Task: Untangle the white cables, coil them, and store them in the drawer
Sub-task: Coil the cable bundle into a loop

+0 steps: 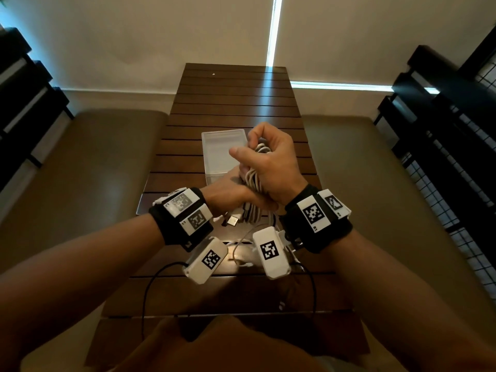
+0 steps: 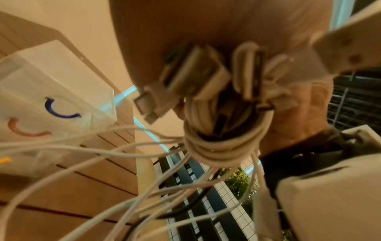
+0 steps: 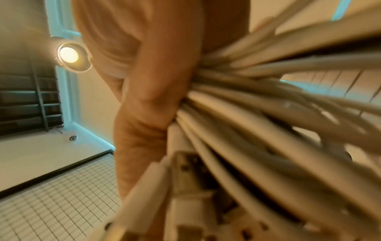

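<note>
Both hands hold one bundle of white cables (image 1: 256, 181) above the dark slatted table (image 1: 230, 103). My right hand (image 1: 248, 146) grips the upper part of the bundle, thumb pointing left. My left hand (image 1: 228, 191) grips the lower part from the left, its fingers hidden under the right hand. In the left wrist view, a cable is wound round the bundle (image 2: 216, 146), USB plugs (image 2: 148, 104) stick out, and several loose strands trail down. The right wrist view shows the cables (image 3: 268, 122) fanned out, blurred, against my fingers (image 3: 148, 101). A translucent plastic drawer box (image 1: 222, 138) stands just behind the hands.
Beige cushioned benches (image 1: 94, 170) run along both sides of the narrow table. Black shelving (image 1: 24, 84) stands at the left and a black grid rack (image 1: 451, 146) at the right. Thin black wires (image 1: 150, 288) loop over the table's near end.
</note>
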`<state>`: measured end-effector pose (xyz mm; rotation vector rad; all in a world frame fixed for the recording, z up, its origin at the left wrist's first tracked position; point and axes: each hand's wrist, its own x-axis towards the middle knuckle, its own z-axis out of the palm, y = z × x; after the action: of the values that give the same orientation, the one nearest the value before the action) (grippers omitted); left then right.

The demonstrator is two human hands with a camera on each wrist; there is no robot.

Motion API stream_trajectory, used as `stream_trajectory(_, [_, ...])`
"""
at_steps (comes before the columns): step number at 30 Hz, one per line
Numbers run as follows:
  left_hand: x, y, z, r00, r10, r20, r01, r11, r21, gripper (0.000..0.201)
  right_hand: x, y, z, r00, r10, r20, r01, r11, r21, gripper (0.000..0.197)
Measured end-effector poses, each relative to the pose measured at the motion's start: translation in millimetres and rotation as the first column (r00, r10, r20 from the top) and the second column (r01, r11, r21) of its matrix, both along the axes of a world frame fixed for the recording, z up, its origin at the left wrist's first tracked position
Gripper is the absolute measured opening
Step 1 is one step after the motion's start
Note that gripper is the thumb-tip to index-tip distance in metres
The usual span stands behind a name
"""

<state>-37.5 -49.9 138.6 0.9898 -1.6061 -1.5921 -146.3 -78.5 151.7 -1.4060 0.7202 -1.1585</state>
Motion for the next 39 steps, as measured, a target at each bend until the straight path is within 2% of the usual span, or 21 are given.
stream_trajectory(4, [-3.2,-0.3,-4.7,0.998,-0.046,-0.044,0.051,0.991,0.127,0.021,-8.4,-2.4,2.1,0.995,0.097,-0.007,-0.097,0.995,-0.007,0.026])
stream_trajectory(6, [-5.8,-1.2,-3.9,1.000,-0.007,-0.012,0.008,0.991,0.136,0.015,-11.2,-4.8,4.4,0.994,0.097,-0.041,-0.099,0.995,-0.028,0.022])
stream_trajectory(9, [-9.4,-5.7,-2.7,0.977,0.200,0.073,-0.206,0.974,0.097,0.025,-18.0,-8.1,12.0,0.952,-0.012,-0.307,-0.046,0.982,-0.184,0.010])
stream_trajectory(10, [-10.5,-7.4,-3.1,0.961,0.261,0.092,-0.268,0.961,0.073,0.026,-20.1,-8.5,14.7,0.907,-0.068,-0.415,-0.028,0.975,-0.221,0.012])
stream_trajectory(12, [-12.6,-7.7,-4.7,0.928,0.350,0.130,-0.353,0.936,-0.002,0.005,-20.4,-7.8,17.9,0.791,-0.158,-0.590,0.015,0.971,-0.240,0.036])
stream_trajectory(14, [-16.2,-4.9,-9.5,0.894,0.403,0.194,-0.395,0.915,-0.079,0.030,-13.6,-6.1,20.6,0.612,-0.240,-0.753,0.032,0.960,-0.279,0.058])
stream_trajectory(16, [-23.3,-3.4,-13.1,0.879,0.418,0.230,-0.403,0.908,-0.112,0.034,-6.0,-10.0,20.5,0.411,-0.393,-0.822,0.010,0.904,-0.427,0.059])
stream_trajectory(17, [-26.1,-5.7,-15.2,0.872,0.421,0.250,-0.400,0.907,-0.134,0.030,-4.1,-13.5,19.7,0.372,-0.455,-0.809,-0.004,0.871,-0.492,0.057])
stream_trajectory(18, [-28.3,-8.5,-16.0,0.859,0.431,0.278,-0.400,0.902,-0.163,0.023,-3.4,-16.5,18.7,0.377,-0.478,-0.794,-0.015,0.853,-0.521,0.056])
stream_trajectory(20, [-27.6,-11.7,-14.1,0.866,0.401,0.297,-0.372,0.916,-0.152,0.012,-3.7,-22.3,13.2,0.461,-0.445,-0.768,-0.042,0.853,-0.520,0.052])
stream_trajectory(22, [-20.9,-11.3,-14.9,0.889,0.346,0.299,-0.329,0.938,-0.108,0.012,-4.7,-24.6,7.0,0.561,-0.405,-0.722,-0.062,0.849,-0.525,0.048])
stream_trajectory(25, [-13.4,-7.7,-14.1,0.933,0.277,0.230,-0.272,0.961,-0.052,0.011,-5.0,-25.7,1.9,0.666,-0.417,-0.618,-0.043,0.806,-0.590,0.050])
stream_trajectory(28, [-10.1,-7.3,-16.9,0.958,0.235,0.164,-0.245,0.969,0.044,0.024,-1.8,-23.4,-1.7,0.704,-0.397,-0.588,-0.053,0.797,-0.602,0.051])
stream_trajectory(30, [-7.8,-6.1,-19.7,0.958,0.254,0.135,-0.271,0.953,0.131,0.020,-2.0,-20.4,0.2,0.690,-0.354,-0.632,-0.091,0.823,-0.560,0.040])
stream_trajectory(31, [-4.8,-8.1,-20.9,0.955,0.280,0.098,-0.294,0.937,0.186,0.014,-4.3,-19.8,1.1,0.711,-0.301,-0.635,-0.086,0.860,-0.503,0.030])
stream_trajectory(32, [-0.8,-11.1,-20.1,0.951,0.308,0.035,-0.306,0.916,0.260,0.010,-7.8,-19.9,1.0,0.768,-0.214,-0.603,-0.065,0.912,-0.406,0.022])
stream_trajectory(33, [4.3,-14.3,-17.9,0.936,0.348,-0.051,-0.309,0.883,0.354,0.011,-13.4,-21.8,-2.7,0.844,-0.108,-0.525,-0.044,0.962,-0.269,0.026])
stream_trajectory(34, [10.1,-18.1,-15.6,0.908,0.395,-0.141,-0.298,0.843,0.448,0.012,-19.7,-22.3,-6.5,0.911,0.013,-0.413,-0.062,0.992,-0.107,0.039])
stream_trajectory(35, [15.6,-21.3,-11.8,0.874,0.428,-0.231,-0.265,0.817,0.511,0.017,-25.0,-23.9,-15.5,0.937,0.135,-0.323,-0.124,0.991,0.055,0.054])
stream_trajectory(37, [22.1,-26.1,-5.8,0.789,0.486,-0.375,-0.212,0.789,0.577,0.023,-31.3,-23.0,-37.5,0.890,0.374,-0.262,-0.315,0.918,0.243,0.068])
stream_trajectory(39, [24.1,-29.7,-3.5,0.729,0.527,-0.437,-0.186,0.767,0.615,0.025,-31.4,-22.5,-55.9,0.820,0.533,-0.207,-0.463,0.832,0.306,0.061])
